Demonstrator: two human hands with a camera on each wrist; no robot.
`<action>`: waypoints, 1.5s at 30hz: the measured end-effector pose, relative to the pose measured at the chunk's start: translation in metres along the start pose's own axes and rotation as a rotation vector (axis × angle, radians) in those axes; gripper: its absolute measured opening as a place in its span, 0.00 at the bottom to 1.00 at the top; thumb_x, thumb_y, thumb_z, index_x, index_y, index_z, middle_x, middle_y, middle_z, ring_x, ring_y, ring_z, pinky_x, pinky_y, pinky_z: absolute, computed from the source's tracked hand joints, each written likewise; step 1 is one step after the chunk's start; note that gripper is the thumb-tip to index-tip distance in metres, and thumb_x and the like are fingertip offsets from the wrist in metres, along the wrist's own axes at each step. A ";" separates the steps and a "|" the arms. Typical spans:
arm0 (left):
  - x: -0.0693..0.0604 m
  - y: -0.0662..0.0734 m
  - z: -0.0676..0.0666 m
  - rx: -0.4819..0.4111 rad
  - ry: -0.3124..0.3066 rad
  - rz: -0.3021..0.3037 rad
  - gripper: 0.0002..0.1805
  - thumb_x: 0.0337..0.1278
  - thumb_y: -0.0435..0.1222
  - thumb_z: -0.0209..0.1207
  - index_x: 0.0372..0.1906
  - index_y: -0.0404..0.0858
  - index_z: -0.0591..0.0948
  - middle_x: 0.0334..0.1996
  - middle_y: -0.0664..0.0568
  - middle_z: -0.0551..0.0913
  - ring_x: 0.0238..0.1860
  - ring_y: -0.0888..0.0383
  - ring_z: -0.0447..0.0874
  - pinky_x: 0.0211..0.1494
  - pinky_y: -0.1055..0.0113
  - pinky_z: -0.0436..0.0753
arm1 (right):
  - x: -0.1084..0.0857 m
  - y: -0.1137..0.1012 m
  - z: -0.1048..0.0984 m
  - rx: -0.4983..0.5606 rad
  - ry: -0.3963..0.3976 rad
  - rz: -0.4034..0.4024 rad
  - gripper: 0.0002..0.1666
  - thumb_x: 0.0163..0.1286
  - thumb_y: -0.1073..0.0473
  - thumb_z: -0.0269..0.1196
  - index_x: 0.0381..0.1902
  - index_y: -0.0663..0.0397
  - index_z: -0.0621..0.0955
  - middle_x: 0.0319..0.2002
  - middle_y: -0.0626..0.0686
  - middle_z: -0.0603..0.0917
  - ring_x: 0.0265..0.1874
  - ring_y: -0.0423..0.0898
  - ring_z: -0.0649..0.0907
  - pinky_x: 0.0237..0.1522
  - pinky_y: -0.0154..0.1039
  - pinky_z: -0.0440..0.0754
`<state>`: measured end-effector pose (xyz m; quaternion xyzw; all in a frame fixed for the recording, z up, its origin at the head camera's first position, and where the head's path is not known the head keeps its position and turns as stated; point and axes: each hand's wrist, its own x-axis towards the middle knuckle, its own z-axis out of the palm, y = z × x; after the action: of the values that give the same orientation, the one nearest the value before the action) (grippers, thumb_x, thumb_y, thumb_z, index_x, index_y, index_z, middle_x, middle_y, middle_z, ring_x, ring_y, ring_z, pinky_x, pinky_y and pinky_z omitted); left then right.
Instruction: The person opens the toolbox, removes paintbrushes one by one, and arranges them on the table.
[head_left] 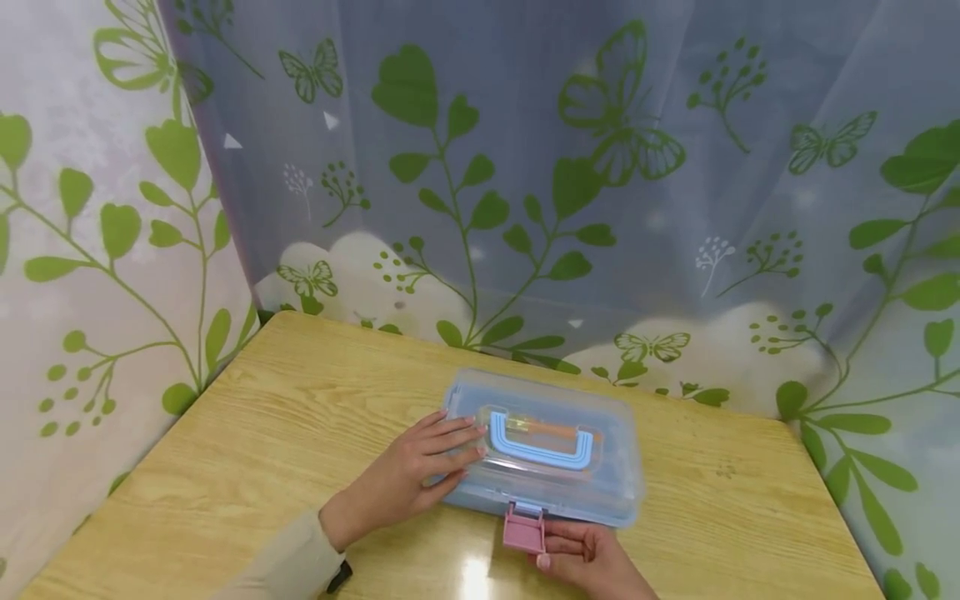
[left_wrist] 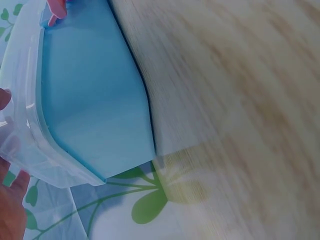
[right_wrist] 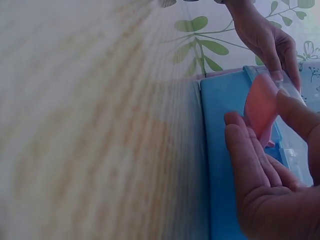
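Observation:
A plastic storage box with a clear lid (head_left: 465, 392) and a light blue base (left_wrist: 95, 100) stands on the table. A blue carrying handle (head_left: 540, 454) lies folded on the lid. My left hand (head_left: 416, 467) rests on the lid's left part, its fingers spread and fairly straight. At the box's front, a pink latch (head_left: 523, 531) is flipped outward. My right hand (head_left: 592, 560) holds this latch at its right side. In the right wrist view, the latch (right_wrist: 261, 102) sits between the thumb and the fingers.
Through the clear lid, an orange-handled item (head_left: 551, 428) shows under the handle; its kind is unclear. The wood-grain table (head_left: 300, 400) meets a curtain (head_left: 510, 167) with green leaf and butterfly prints at the back and sides.

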<state>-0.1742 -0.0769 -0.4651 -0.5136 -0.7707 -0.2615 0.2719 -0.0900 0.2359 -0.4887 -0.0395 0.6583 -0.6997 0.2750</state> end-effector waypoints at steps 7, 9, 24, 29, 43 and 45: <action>0.000 -0.005 0.002 -0.003 0.003 -0.019 0.24 0.62 0.35 0.68 0.64 0.42 0.82 0.67 0.48 0.79 0.69 0.49 0.76 0.71 0.43 0.72 | 0.005 -0.004 0.000 -0.178 -0.016 -0.104 0.37 0.71 0.62 0.67 0.66 0.86 0.67 0.55 0.69 0.84 0.49 0.37 0.87 0.51 0.32 0.84; 0.001 -0.006 0.002 -0.002 0.002 -0.016 0.24 0.62 0.34 0.68 0.64 0.42 0.82 0.66 0.47 0.80 0.69 0.49 0.76 0.71 0.43 0.72 | 0.005 -0.004 0.000 -0.202 -0.005 -0.101 0.38 0.71 0.61 0.68 0.66 0.85 0.68 0.55 0.69 0.84 0.48 0.37 0.87 0.51 0.32 0.85; -0.001 -0.006 0.002 -0.012 -0.003 -0.012 0.24 0.63 0.34 0.67 0.65 0.42 0.81 0.67 0.48 0.79 0.69 0.49 0.76 0.72 0.46 0.71 | 0.004 -0.005 0.004 -0.473 -0.007 -0.179 0.34 0.71 0.59 0.68 0.66 0.77 0.72 0.56 0.69 0.84 0.54 0.55 0.86 0.53 0.38 0.85; 0.001 -0.005 0.001 -0.003 0.007 0.000 0.24 0.63 0.34 0.68 0.64 0.42 0.82 0.66 0.47 0.79 0.68 0.48 0.77 0.72 0.46 0.71 | 0.000 -0.009 0.003 -0.639 -0.002 -0.240 0.35 0.70 0.57 0.69 0.67 0.74 0.73 0.57 0.67 0.83 0.56 0.50 0.85 0.56 0.46 0.84; 0.001 -0.001 0.000 -0.008 0.025 -0.008 0.25 0.59 0.33 0.70 0.63 0.41 0.83 0.66 0.47 0.80 0.68 0.48 0.77 0.71 0.45 0.72 | -0.024 -0.012 -0.002 -1.076 0.208 -0.428 0.28 0.67 0.49 0.71 0.61 0.55 0.83 0.53 0.54 0.88 0.51 0.49 0.87 0.47 0.42 0.86; 0.001 0.000 0.001 -0.014 0.024 -0.013 0.26 0.58 0.32 0.70 0.63 0.42 0.83 0.66 0.47 0.80 0.68 0.48 0.77 0.71 0.44 0.72 | -0.036 -0.030 0.012 -1.071 0.298 -0.597 0.23 0.62 0.60 0.74 0.55 0.56 0.86 0.48 0.52 0.90 0.46 0.46 0.89 0.42 0.36 0.86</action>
<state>-0.1742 -0.0754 -0.4654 -0.5073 -0.7688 -0.2747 0.2759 -0.0644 0.2405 -0.4476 -0.2558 0.9091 -0.3178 -0.0845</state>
